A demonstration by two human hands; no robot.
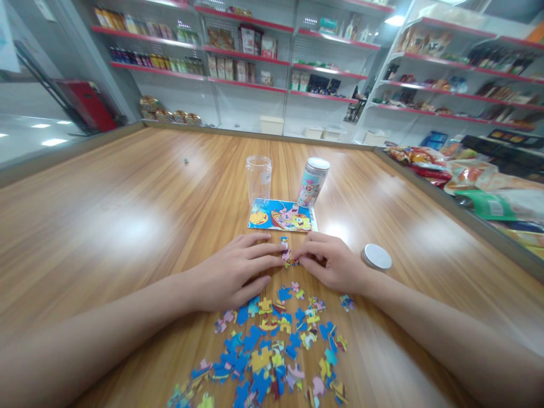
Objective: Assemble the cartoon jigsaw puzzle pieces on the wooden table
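A few joined jigsaw pieces [285,249] lie on the wooden table between my hands. My left hand [238,269] rests flat with its fingers spread, the fingertips touching the left side of these pieces. On their right side, my right hand [331,259] has thumb and fingers pinched at a small jigsaw piece [294,262], mostly covered by the fingertips. Nearer to me, many loose jigsaw pieces [263,360] in blue, yellow and pink are spread about. Just beyond my hands is a cartoon picture card [272,215] with a yellow and a pink figure.
Behind the card stand an open clear jar [258,178] and a printed can with a white lid [313,182]. A round silver lid [377,256] lies right of my right hand. Bagged goods [488,187] fill the area past the table's right edge. Stocked shelves [246,54] line the back.
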